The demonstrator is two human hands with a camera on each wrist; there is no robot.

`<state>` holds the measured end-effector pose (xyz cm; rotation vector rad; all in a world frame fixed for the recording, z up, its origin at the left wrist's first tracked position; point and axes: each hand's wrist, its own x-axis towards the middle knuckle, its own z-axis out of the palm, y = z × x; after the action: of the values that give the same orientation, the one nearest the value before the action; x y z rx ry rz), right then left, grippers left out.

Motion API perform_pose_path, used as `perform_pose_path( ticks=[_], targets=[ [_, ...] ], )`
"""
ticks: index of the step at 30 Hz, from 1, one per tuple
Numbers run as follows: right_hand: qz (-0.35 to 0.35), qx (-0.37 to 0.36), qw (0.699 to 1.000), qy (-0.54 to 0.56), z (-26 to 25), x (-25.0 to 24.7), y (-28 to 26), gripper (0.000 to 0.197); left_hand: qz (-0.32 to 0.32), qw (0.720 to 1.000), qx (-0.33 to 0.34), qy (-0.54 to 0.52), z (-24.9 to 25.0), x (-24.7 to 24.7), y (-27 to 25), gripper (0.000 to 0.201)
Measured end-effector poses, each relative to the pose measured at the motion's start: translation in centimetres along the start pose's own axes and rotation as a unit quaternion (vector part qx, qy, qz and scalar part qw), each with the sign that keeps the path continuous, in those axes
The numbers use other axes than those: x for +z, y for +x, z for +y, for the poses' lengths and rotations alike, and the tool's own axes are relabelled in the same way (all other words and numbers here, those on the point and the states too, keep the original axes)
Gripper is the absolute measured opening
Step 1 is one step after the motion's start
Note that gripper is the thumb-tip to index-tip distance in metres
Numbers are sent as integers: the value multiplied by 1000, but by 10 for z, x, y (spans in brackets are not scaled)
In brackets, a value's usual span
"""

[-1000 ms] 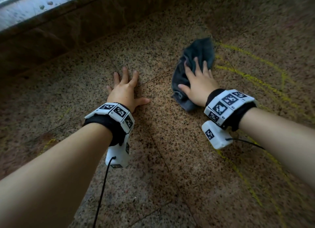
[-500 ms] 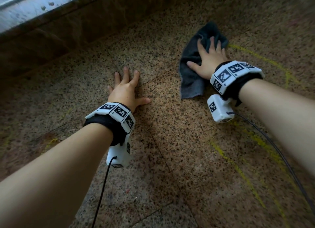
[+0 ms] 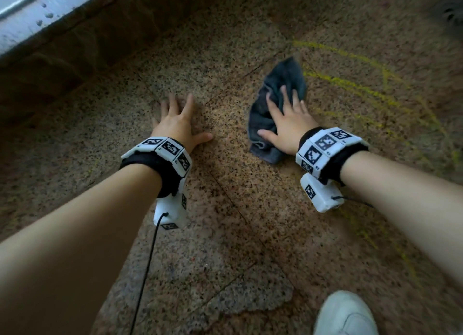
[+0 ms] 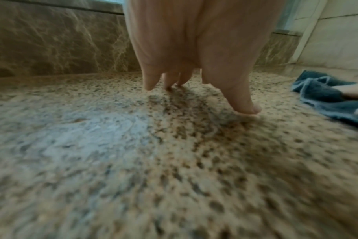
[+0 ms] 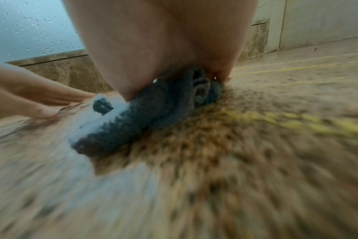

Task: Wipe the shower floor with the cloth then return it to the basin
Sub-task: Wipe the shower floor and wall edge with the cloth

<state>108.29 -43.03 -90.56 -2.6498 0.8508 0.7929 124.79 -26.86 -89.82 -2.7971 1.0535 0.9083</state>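
Observation:
A crumpled dark blue-grey cloth [image 3: 275, 104] lies on the speckled brown stone shower floor [image 3: 238, 209]. My right hand [image 3: 288, 119] lies flat on top of it, fingers straight and spread, pressing it down. The right wrist view shows the cloth [image 5: 153, 110] bunched under the palm. My left hand [image 3: 178, 124] rests flat on the bare floor to the left of the cloth, fingers spread, holding nothing; its fingertips [image 4: 245, 108] touch the stone. The cloth [image 4: 327, 97] shows at the right edge of the left wrist view. No basin is in view.
Yellow streaks [image 3: 363, 89] run across the floor right of the cloth. A dark marble curb [image 3: 62, 66] with wet glass [image 3: 30, 14] above it borders the far left. A white shoe [image 3: 345, 314] stands at the bottom right. A pale tiled wall [image 5: 317, 21] rises beyond.
My right hand has drawn the cloth back toward me and a little left, after pushing it away half a second ago. The left hand has stayed planted.

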Motion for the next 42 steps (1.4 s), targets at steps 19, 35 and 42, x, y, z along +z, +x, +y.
perform_pose_path(
  ticks=[19,35,42],
  targets=[
    [-6,73,995,64,-12,63,-86,77,-41,992,110,39,39,32,-30,94],
    [27,108,989,95,-2,56,-76,78,-38,991,110,61,41,34,-29,95],
    [22,97,991,92,-6,72,-94,78,-41,991,106,65,43,34,-29,95]
  ],
)
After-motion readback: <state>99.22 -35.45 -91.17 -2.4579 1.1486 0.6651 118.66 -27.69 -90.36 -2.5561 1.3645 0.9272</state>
